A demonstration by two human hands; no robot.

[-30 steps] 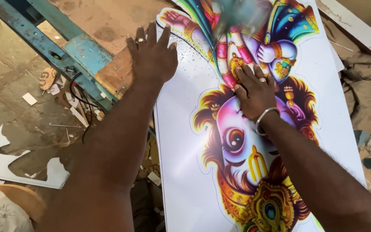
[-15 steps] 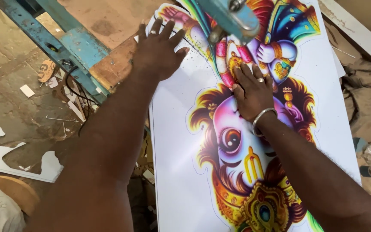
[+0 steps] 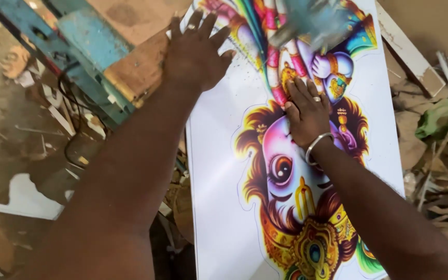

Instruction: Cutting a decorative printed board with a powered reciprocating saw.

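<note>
A white board (image 3: 219, 197) printed with a bright multicoloured figure lies under both my hands. My left hand (image 3: 195, 54) presses flat with fingers spread on the board's far left corner, a ring on one finger. My right hand (image 3: 307, 111) lies flat on the middle of the picture, wearing a ring and a silver bangle. A blurred blue-grey machine part (image 3: 320, 23) hangs just beyond my right fingertips, over the top of the picture.
A blue-painted metal frame (image 3: 79, 36) with a worn wooden top (image 3: 136, 72) supports the board at the left. White offcuts (image 3: 24, 199) and scraps litter the dirt floor on the left. Wood strips and debris (image 3: 442, 129) pile up at the right.
The board has slid toward me and to the right under my flat hands. The blurred machine part now sits further along the picture, closer to my right fingertips.
</note>
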